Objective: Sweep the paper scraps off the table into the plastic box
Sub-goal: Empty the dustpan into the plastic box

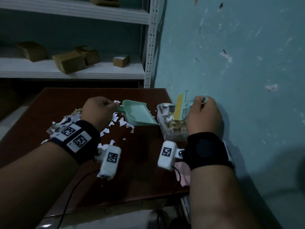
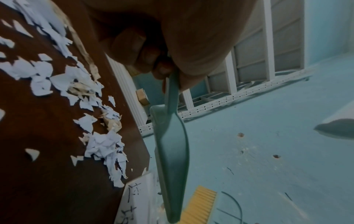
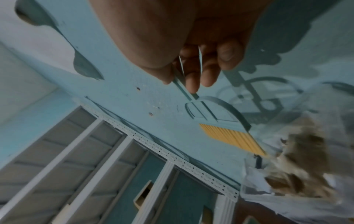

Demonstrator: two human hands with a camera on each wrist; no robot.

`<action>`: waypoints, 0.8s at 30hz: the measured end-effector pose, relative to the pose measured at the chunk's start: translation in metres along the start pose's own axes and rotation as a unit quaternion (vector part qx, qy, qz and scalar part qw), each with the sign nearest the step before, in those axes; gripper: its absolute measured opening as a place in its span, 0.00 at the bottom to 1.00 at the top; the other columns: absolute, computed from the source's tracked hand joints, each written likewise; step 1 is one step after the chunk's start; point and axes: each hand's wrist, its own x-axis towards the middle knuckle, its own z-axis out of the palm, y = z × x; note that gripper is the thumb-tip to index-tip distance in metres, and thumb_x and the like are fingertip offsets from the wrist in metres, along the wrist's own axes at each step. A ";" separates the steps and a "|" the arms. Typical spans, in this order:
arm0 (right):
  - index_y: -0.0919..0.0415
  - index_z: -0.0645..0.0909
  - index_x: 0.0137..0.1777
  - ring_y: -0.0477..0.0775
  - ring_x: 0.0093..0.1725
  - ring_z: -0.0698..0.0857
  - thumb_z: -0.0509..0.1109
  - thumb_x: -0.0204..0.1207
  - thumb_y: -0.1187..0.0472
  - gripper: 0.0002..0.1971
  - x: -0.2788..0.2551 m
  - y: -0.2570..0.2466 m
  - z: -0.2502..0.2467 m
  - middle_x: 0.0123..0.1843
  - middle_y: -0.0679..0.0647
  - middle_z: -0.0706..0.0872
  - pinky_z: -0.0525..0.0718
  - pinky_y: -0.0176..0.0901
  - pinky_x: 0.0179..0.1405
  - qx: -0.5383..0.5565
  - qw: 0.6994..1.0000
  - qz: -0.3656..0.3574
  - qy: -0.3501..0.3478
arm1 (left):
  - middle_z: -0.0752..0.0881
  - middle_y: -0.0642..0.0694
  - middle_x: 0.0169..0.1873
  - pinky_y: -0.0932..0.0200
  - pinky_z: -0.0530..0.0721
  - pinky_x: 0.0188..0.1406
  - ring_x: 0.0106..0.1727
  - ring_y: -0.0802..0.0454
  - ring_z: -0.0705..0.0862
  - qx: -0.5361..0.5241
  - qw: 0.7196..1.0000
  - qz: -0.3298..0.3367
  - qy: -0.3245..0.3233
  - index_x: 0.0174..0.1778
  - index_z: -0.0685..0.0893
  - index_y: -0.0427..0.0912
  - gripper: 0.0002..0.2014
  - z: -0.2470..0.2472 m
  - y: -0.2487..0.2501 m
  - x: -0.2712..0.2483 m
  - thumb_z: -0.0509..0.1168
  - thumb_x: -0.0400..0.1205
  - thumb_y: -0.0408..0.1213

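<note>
My left hand [image 1: 112, 105] grips the handle of a mint-green dustpan [image 1: 138, 114], held tilted above the table with its lip at the rim of the clear plastic box [image 1: 175, 134]. The box sits at the table's right edge by the wall and holds white and brownish scraps. My right hand [image 1: 200, 101] grips the handle of a small brush [image 1: 185, 109]; its yellow bristles [image 1: 179, 106] are over the box's far end. White paper scraps [image 1: 115, 121] lie scattered on the brown table [image 1: 140, 171], mostly under and left of my left hand. The left wrist view shows the dustpan [image 2: 170, 151] edge-on beside the scraps [image 2: 95, 136].
A teal wall [image 1: 239, 63] runs close along the table's right side. Behind the table stands a white metal shelf [image 1: 151, 47] holding several cardboard boxes [image 1: 69, 61]. A black cable [image 1: 69, 192] trails from my left wrist over the table's front edge.
</note>
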 end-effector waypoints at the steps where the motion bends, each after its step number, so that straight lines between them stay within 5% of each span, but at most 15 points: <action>1: 0.49 0.82 0.57 0.56 0.43 0.77 0.55 0.90 0.43 0.17 0.000 -0.003 -0.003 0.44 0.46 0.82 0.70 0.46 0.44 0.017 1.000 0.002 0.007 | 0.82 0.44 0.29 0.59 0.74 0.29 0.25 0.51 0.73 -0.013 1.000 -0.004 0.003 0.43 0.91 0.40 0.13 -0.001 -0.003 -0.001 0.70 0.86 0.45; 7: 0.52 0.87 0.57 0.56 0.47 0.87 0.58 0.89 0.43 0.18 0.014 -0.024 0.005 0.49 0.49 0.93 0.75 0.43 0.45 0.019 0.998 -0.055 -0.026 | 0.82 0.42 0.30 0.58 0.74 0.28 0.24 0.49 0.73 -0.053 0.998 -0.023 -0.010 0.43 0.91 0.39 0.14 -0.009 -0.022 -0.003 0.70 0.86 0.46; 16: 0.62 0.88 0.62 0.70 0.61 0.86 0.62 0.89 0.53 0.16 0.098 -0.066 0.060 0.62 0.66 0.90 0.80 0.50 0.54 -0.202 0.950 -0.183 -0.153 | 0.86 0.40 0.35 0.58 0.75 0.27 0.27 0.49 0.77 -0.042 0.999 -0.005 -0.010 0.41 0.91 0.38 0.14 -0.018 -0.041 0.003 0.69 0.86 0.44; 21: 0.60 0.89 0.62 0.65 0.57 0.89 0.64 0.90 0.52 0.16 0.091 -0.062 0.073 0.57 0.61 0.92 0.86 0.55 0.62 -0.201 0.927 -0.224 -0.226 | 0.84 0.41 0.30 0.57 0.74 0.28 0.26 0.48 0.76 -0.045 0.999 -0.016 -0.009 0.38 0.91 0.42 0.15 -0.024 -0.053 0.004 0.70 0.86 0.45; 24: 0.53 0.88 0.62 0.59 0.52 0.91 0.66 0.89 0.50 0.13 0.087 -0.056 0.073 0.52 0.54 0.93 0.88 0.53 0.57 -0.110 0.936 -0.224 -0.248 | 0.86 0.42 0.31 0.60 0.73 0.26 0.26 0.50 0.76 -0.042 0.999 -0.019 -0.009 0.40 0.91 0.40 0.15 -0.028 -0.058 0.003 0.70 0.86 0.47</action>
